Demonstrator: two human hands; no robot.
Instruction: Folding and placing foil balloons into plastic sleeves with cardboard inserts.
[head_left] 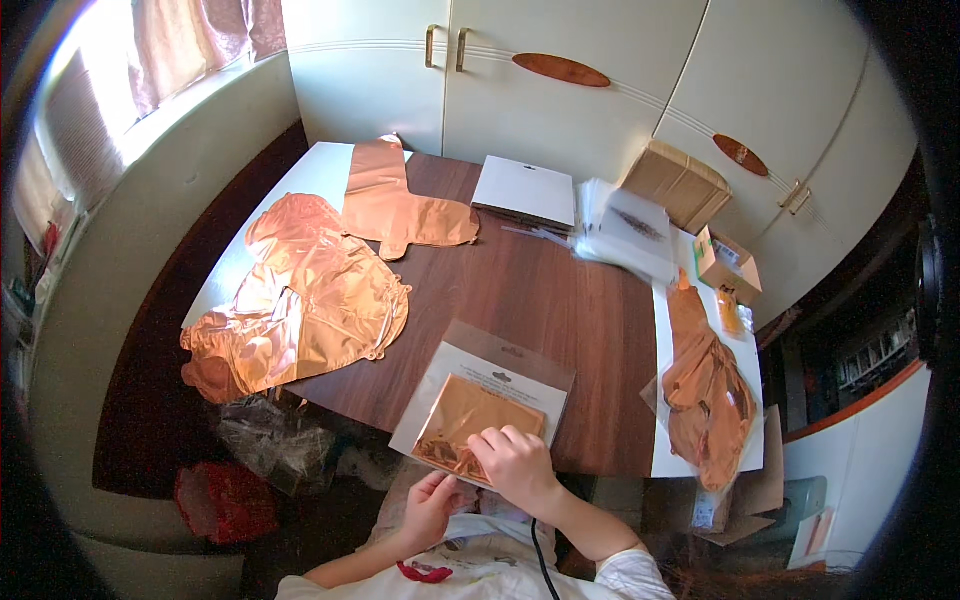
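A clear plastic bag [530, 352] lies at the table's near edge, with a white card [480, 365] inside it. On the card rests a folded copper-coloured foil balloon [465, 408], its lower part crinkled. My left hand [430, 512] pinches the bag's lower edge between thumb and fingers. Over the lower right of the foil, my right hand [515, 468] is closed, its bent fingers gripping the folded balloon; the fingertips are partly hidden.
Flat copper foil balloons [330, 300] spread over the table's left side, beside another shaped one [400, 205]. At the back are a white card stack [525, 190], clear bags [625, 230] and a cardboard box [678, 185]. More foil [708, 400] hangs over the right edge.
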